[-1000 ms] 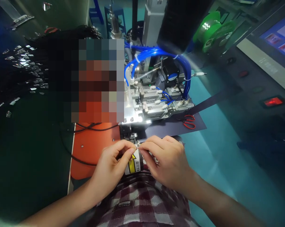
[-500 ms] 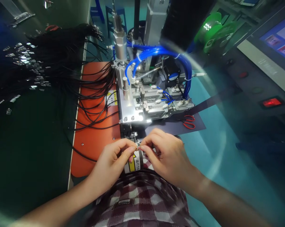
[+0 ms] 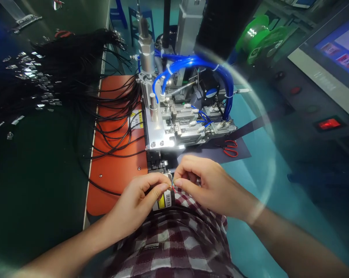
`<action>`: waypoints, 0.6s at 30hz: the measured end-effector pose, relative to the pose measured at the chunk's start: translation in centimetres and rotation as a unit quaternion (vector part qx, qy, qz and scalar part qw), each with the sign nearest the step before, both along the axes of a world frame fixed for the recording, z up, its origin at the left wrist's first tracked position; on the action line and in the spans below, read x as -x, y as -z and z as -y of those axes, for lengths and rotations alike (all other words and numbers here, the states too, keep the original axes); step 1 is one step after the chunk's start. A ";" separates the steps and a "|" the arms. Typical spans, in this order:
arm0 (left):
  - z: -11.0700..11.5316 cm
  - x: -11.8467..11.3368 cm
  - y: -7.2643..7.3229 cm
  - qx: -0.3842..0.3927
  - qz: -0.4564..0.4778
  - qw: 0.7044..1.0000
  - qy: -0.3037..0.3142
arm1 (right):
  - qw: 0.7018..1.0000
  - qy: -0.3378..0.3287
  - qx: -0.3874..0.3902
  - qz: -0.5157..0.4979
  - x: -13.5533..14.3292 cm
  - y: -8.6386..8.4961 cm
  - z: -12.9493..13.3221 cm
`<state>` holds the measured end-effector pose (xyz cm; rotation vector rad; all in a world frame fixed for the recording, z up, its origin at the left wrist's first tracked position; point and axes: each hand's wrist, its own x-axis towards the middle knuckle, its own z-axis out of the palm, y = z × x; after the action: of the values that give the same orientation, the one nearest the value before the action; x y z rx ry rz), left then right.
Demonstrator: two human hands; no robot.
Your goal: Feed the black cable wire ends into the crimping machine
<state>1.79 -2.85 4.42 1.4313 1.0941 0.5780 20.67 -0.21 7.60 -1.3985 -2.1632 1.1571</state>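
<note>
My left hand point(image 3: 145, 197) pinches the end of a black cable point(image 3: 105, 190), where small thin coloured wires point(image 3: 173, 187) stick out, one of them red. Opposite it, my right hand point(image 3: 201, 181) has thumb and forefinger pressed together at those wires' tips. The fingertips nearly touch, just in front of the metal machine point(image 3: 159, 133). Below them is a label point(image 3: 167, 200) with a yellow mark. Several black cables point(image 3: 116, 141) run from the machine's left edge across the orange plate point(image 3: 116, 170).
Red-handled scissors point(image 3: 230, 148) lie on the dark plate at right. Blue air tubes point(image 3: 191, 61) arch over the machine. A large bundle of black cables point(image 3: 73, 61) lies at upper left. A green spool point(image 3: 257, 38) and a control panel point(image 3: 310, 92) stand at right.
Both hands have shifted slightly right, the left one also a little lower. My right fingers have turned, and the red wire now shows between the fingertips.
</note>
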 end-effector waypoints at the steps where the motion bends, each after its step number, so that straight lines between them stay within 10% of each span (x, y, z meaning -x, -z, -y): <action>1: 0.0 0.1 0.0 -0.010 -0.006 1.000 0.017 | 0.999 -0.017 0.037 -0.006 -0.2 -0.1 -0.5; 6: -0.1 0.6 0.0 -0.022 0.004 0.997 0.069 | 0.958 -0.157 0.223 -0.084 -0.8 0.9 -2.7; 18: -1.0 0.5 0.4 0.216 0.125 0.968 -0.021 | 0.957 -0.116 0.020 -0.264 -0.1 3.8 -2.3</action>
<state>1.31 -1.89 4.05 0.9321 0.9770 0.4977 20.79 2.11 3.84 -0.7379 -1.9462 1.4633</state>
